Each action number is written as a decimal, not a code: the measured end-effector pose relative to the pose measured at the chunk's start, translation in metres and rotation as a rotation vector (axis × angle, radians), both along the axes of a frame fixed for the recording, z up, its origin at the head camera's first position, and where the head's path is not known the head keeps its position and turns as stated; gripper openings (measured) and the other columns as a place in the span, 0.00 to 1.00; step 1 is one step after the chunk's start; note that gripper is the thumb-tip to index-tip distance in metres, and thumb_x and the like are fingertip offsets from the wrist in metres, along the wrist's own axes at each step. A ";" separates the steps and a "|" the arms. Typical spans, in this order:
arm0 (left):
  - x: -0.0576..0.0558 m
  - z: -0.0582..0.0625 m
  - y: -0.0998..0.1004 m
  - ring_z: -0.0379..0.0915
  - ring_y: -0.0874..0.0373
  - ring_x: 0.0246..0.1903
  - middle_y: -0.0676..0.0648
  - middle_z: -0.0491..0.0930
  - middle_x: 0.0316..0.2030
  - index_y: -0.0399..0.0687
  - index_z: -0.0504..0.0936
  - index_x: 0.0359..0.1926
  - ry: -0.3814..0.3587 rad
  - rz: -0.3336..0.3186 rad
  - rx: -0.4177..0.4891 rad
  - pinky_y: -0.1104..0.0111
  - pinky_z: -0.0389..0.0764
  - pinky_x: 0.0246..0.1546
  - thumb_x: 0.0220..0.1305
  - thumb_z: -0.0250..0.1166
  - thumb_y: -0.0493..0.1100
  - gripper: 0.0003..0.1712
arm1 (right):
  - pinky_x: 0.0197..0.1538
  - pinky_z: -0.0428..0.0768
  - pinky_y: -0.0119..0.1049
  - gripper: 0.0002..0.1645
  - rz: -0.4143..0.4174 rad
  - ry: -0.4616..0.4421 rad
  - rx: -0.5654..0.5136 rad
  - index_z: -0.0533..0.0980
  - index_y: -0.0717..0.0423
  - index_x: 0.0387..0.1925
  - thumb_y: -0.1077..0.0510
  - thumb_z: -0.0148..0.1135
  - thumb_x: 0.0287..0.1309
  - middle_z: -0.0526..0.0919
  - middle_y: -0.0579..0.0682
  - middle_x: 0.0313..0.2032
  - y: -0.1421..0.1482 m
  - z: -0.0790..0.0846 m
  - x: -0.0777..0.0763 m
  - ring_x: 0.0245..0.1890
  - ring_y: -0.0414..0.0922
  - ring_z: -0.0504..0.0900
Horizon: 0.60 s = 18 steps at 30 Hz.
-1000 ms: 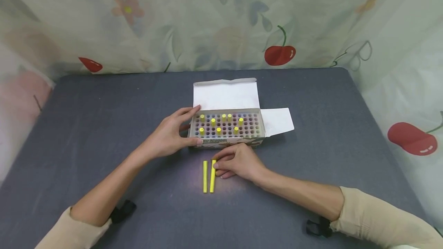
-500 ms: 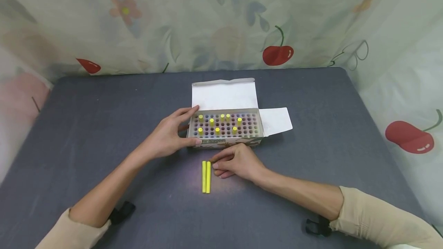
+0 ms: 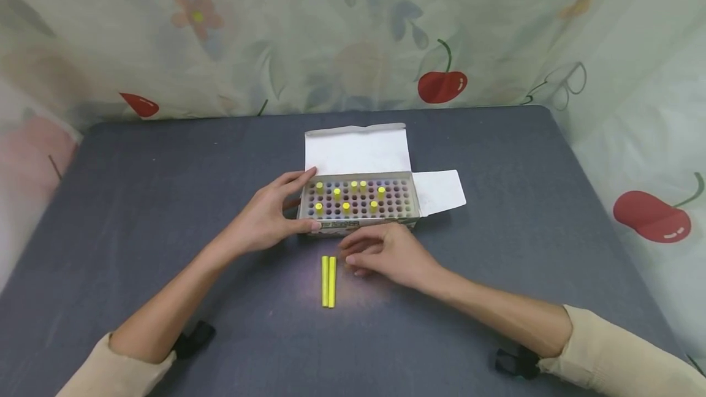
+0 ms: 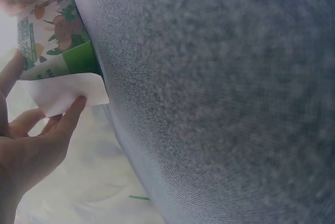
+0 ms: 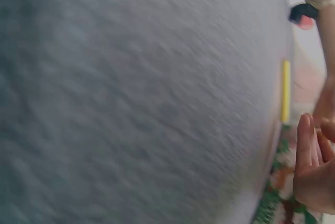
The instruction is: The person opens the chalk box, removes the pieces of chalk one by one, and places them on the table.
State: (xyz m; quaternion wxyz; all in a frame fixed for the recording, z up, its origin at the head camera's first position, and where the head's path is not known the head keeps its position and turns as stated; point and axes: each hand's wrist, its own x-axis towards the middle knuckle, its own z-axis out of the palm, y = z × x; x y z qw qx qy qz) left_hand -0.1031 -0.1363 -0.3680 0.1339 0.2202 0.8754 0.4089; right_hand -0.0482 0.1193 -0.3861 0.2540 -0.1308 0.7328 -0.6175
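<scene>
An open chalk box (image 3: 402, 204) with a holed insert stands at the middle of the table; several yellow chalk sticks poke up from its holes. My left hand (image 3: 269, 210) grips its left end, thumb at the front wall and forefinger at the back corner. In the left wrist view, a finger touches a white end flap (image 4: 57, 93). Two yellow chalk sticks, a left one (image 3: 325, 280) and a right one (image 3: 332, 283), lie side by side in front of the box. Just right of them, my right hand (image 3: 394, 254) hovers with loosely bent fingers, holding nothing.
The box's white lid (image 3: 358, 149) stands raised at the back, and a side flap (image 3: 441, 192) sticks out to the right. Grey cloth covers the table (image 3: 524, 219). A patterned curtain (image 3: 331, 35) hangs behind and along both sides.
My right hand let go of the right chalk stick after it slid left and straightened against the other. The hand then drew slightly to the right. My left hand stays on the box.
</scene>
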 end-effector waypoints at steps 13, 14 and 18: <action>0.000 0.000 0.001 0.64 0.39 0.66 0.38 0.56 0.72 0.54 0.53 0.79 -0.007 0.007 -0.010 0.54 0.77 0.62 0.57 0.76 0.41 0.55 | 0.45 0.87 0.53 0.11 -0.038 0.158 -0.012 0.84 0.59 0.45 0.66 0.68 0.60 0.88 0.53 0.39 0.019 0.035 -0.013 0.41 0.60 0.87; 0.000 0.000 0.001 0.64 0.39 0.66 0.38 0.56 0.72 0.54 0.53 0.79 -0.007 0.007 -0.009 0.54 0.77 0.62 0.57 0.76 0.41 0.55 | 0.44 0.87 0.53 0.11 -0.044 0.171 -0.009 0.84 0.58 0.44 0.67 0.68 0.60 0.88 0.52 0.39 0.020 0.036 -0.014 0.40 0.59 0.87; 0.000 0.000 0.001 0.64 0.40 0.66 0.38 0.56 0.72 0.55 0.53 0.79 -0.008 0.013 -0.013 0.54 0.77 0.62 0.57 0.76 0.41 0.55 | 0.43 0.87 0.54 0.10 -0.065 0.214 0.020 0.85 0.56 0.42 0.66 0.69 0.59 0.88 0.51 0.39 0.024 0.041 -0.020 0.37 0.56 0.87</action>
